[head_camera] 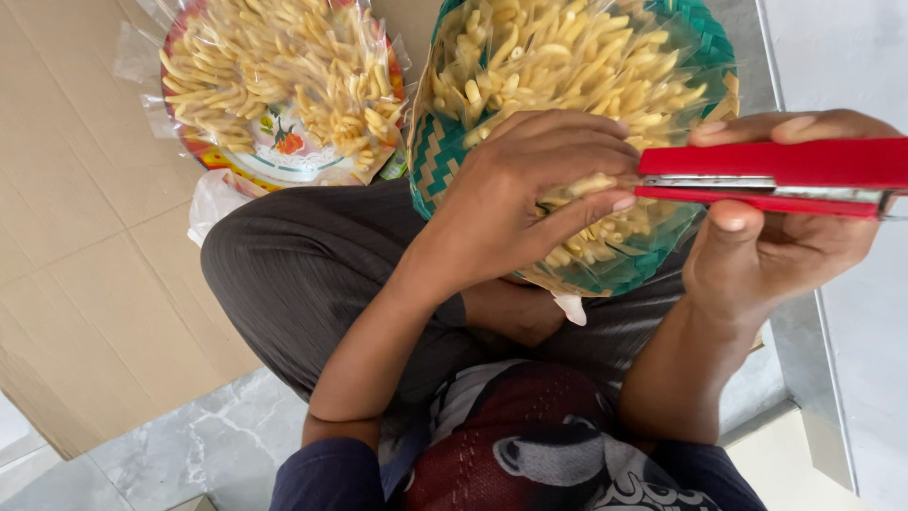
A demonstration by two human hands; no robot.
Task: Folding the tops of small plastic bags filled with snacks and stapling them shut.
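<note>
My left hand [530,199] pinches the edge of a clear plastic bag of yellow finger-shaped snacks [558,66], which rests over a green woven basket [437,156] on my lap. My right hand [776,237] holds a red stapler [771,177], its jaws closed on the bag's edge right by my left fingertips. I sit cross-legged in dark grey trousers.
A second clear bag of the same snacks lies on a round flower-printed tray [284,161] at the upper left, on flattened brown cardboard [85,246]. Grey marble floor [208,445] shows below. A pale wall and step run along the right.
</note>
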